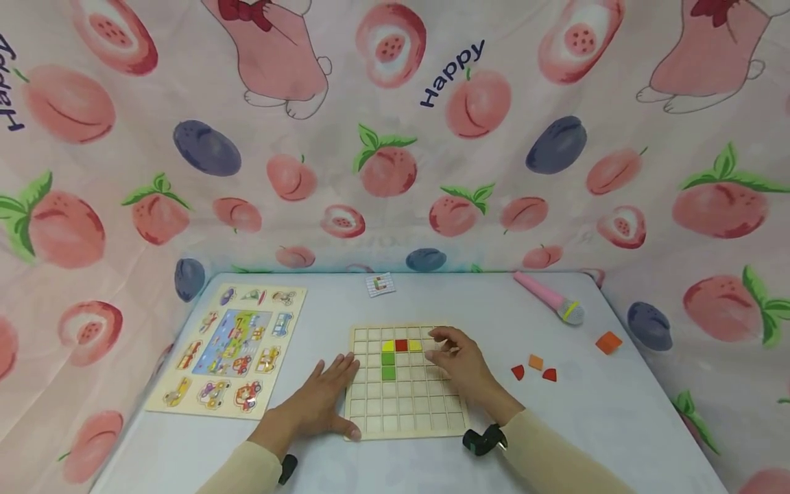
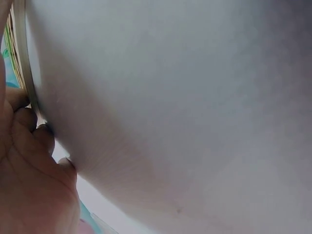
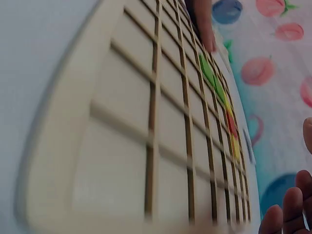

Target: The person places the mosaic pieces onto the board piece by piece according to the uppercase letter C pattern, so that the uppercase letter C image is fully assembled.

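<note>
A wooden grid board (image 1: pixel 407 425) lies flat on the white table. In its upper part sit a yellow piece (image 1: pixel 388 346), a red square (image 1: pixel 401 345) and another yellow piece (image 1: pixel 415 346) in a row; two green squares (image 1: pixel 388 372) run down below the left yellow one. My left hand (image 1: pixel 315 401) rests at the board's left edge, its fingertips along the frame and its thumb at the lower left corner. Over the board's upper right cells is my right hand (image 1: pixel 464 367), fingers loosely bent beside the right yellow piece, with nothing seen between them.
Two red quarter-round pieces (image 1: pixel 518 372) and an orange square (image 1: pixel 535 361) lie right of the board, a larger orange piece (image 1: pixel 609 342) farther off. A pink toy microphone (image 1: pixel 549 296) and a small pattern card (image 1: pixel 380 284) lie at the back. Left stands a picture puzzle board (image 1: pixel 204 405).
</note>
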`<control>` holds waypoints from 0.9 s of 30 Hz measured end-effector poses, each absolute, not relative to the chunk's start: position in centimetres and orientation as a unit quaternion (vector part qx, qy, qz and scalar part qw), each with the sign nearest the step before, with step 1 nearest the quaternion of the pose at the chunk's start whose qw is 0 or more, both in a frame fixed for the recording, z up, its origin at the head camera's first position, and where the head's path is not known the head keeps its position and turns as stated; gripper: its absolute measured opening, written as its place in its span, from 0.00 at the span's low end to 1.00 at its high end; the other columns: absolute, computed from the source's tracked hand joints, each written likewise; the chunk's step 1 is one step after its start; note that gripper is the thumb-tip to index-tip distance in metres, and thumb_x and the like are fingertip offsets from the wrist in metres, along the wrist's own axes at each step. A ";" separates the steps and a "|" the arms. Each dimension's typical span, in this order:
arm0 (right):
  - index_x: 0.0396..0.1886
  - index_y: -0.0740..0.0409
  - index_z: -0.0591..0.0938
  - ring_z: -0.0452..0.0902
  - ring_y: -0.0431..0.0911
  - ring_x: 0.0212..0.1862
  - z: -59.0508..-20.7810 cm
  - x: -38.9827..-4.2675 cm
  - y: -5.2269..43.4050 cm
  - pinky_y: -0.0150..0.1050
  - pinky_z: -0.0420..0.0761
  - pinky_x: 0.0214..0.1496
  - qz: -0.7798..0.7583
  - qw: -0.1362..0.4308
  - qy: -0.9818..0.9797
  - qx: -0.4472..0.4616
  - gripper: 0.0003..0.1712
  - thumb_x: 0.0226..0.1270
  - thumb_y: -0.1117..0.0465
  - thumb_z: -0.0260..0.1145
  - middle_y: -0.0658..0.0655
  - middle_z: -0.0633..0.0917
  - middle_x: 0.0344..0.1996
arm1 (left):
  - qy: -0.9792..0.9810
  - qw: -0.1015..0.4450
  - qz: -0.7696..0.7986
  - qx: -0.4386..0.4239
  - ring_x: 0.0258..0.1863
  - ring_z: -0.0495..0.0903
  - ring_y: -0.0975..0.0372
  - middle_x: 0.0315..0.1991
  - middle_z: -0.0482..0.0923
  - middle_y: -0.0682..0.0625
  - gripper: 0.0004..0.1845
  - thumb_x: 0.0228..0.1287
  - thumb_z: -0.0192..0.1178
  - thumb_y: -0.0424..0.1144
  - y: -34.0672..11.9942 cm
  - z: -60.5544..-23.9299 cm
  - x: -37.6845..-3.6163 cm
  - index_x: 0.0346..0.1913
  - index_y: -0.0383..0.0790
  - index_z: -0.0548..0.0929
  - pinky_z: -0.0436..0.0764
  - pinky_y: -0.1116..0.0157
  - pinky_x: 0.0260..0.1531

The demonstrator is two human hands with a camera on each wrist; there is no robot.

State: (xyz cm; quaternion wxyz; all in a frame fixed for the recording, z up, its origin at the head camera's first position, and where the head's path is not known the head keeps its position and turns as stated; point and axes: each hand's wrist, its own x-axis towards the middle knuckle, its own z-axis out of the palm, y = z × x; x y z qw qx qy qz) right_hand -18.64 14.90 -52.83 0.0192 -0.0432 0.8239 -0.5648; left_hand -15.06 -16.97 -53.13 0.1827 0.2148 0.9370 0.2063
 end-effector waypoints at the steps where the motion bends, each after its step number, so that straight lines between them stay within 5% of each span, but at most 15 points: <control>1: 0.61 0.57 0.84 0.74 0.45 0.47 -52.7 -18.7 15.8 0.31 0.77 0.47 -0.557 0.012 0.829 -0.041 0.23 0.67 0.64 0.76 0.62 0.84 0.53 | 0.937 0.183 0.208 0.214 0.87 0.43 0.50 0.87 0.45 0.45 0.74 0.37 0.77 0.71 -17.0 -53.2 -15.0 0.85 0.40 0.54 0.41 0.43 0.86; 10: 0.65 0.58 0.82 0.74 0.46 0.52 -52.4 -18.3 24.5 0.27 0.77 0.47 -0.478 -0.026 0.878 -0.007 0.25 0.71 0.60 0.74 0.65 0.82 0.57 | 0.936 0.185 0.211 0.214 0.87 0.42 0.50 0.87 0.44 0.45 0.74 0.38 0.76 0.72 -17.0 -53.4 -14.8 0.86 0.41 0.53 0.40 0.44 0.86; 17: 0.72 0.59 0.77 0.71 0.51 0.57 -52.6 -17.4 31.2 0.25 0.80 0.45 -0.446 0.001 0.895 0.021 0.30 0.75 0.55 0.71 0.66 0.78 0.63 | 0.937 0.182 0.207 0.216 0.87 0.41 0.50 0.88 0.43 0.46 0.74 0.40 0.76 0.72 -17.0 -53.5 -14.9 0.86 0.41 0.52 0.39 0.44 0.86; 27: 0.71 0.63 0.76 0.74 0.63 0.62 -53.9 -15.7 35.3 0.61 0.78 0.66 -0.365 0.017 0.931 0.008 0.34 0.70 0.57 0.75 0.70 0.78 0.62 | 0.936 0.189 0.207 0.211 0.87 0.42 0.50 0.87 0.44 0.45 0.73 0.40 0.78 0.70 -16.8 -52.9 -14.9 0.86 0.40 0.53 0.39 0.44 0.86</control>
